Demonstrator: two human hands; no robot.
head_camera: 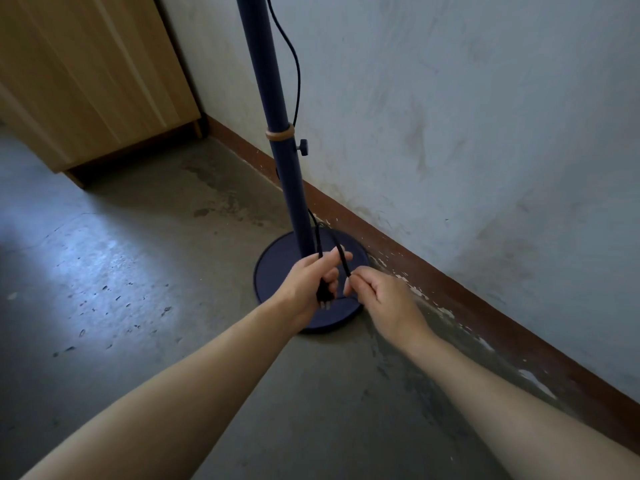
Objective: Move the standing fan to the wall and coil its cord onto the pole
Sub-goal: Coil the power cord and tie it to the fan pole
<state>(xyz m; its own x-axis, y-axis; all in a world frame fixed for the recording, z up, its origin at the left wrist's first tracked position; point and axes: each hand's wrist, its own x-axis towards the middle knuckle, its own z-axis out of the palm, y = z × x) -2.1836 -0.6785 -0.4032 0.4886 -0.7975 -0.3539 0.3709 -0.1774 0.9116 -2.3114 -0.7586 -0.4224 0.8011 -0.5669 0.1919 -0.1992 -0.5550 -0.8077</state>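
Wall (467, 116) beside fan base (277, 271); left hand (311, 282) closed on plug (323, 294), right hand (381, 296) pinching cord (341, 258) just beyond: keep tension, wind snugly round pole (277, 133).

Upright blue fan pole (277, 109), black cord (295, 74) hanging

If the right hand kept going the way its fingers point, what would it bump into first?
Probably the left hand. The right hand points left and a little up along the cord it pinches; the left hand's fingers sit right there. Past them stands the pole. Depth is hard to judge.
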